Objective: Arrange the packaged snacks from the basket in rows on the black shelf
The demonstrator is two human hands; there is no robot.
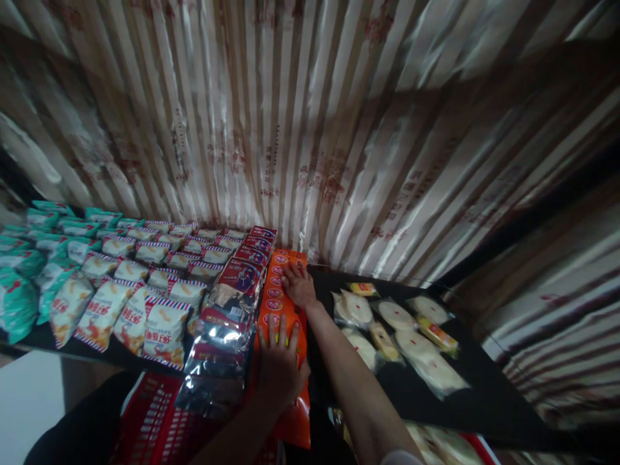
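Palm down with its fingers spread, the person's left hand (281,371) rests on the near part of the long orange packaging (274,296), which lies on a black tabletop (479,381); whether it is one piece or several cannot be told. The right hand (299,285) touches its far part, fingers slightly apart. Just left of it runs an overlapping row of maroon-and-silver packets (239,278), then white snack bags (167,328) with striped edges, then teal bags (17,303). To the right lie pale round items (356,309) in clear wrap and yellow packs (438,336). A red basket (150,410) sits below the near edge.
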